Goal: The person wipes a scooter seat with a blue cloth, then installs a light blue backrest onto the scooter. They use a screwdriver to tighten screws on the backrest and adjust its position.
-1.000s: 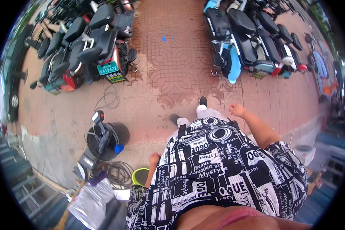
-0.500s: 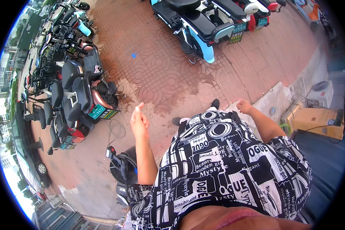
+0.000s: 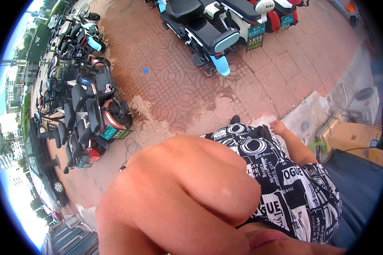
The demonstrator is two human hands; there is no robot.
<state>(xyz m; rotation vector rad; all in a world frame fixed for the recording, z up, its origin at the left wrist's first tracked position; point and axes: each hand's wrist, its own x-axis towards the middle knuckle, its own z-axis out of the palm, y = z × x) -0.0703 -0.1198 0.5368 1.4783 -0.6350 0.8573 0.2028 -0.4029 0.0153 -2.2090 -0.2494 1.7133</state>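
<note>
My left hand (image 3: 195,174) is raised very close to the camera and looms large across the lower middle. It covers part of my black-and-white printed shirt (image 3: 289,182). Its visible fingers look bent, and their tips are out of sight, so whether it holds anything cannot be told. My right hand (image 3: 278,127) hangs beside the shirt's far right edge, over the pavement's pale border. Its fingers are loosely bent and slightly apart, with nothing seen in them. One dark shoe (image 3: 235,120) shows past the shirt hem.
Electric scooters (image 3: 87,110) stand in a row along the left, with a dark car (image 3: 38,165) behind them. More scooters (image 3: 204,29) are parked ahead on the reddish paving (image 3: 178,85). At the right are a cardboard box (image 3: 357,138) and a pale boxy unit (image 3: 365,104).
My left hand has risen from beside my body to close in front of the camera, hiding the scooter near my left side. My right hand stays low at my right. The view has shifted slightly.
</note>
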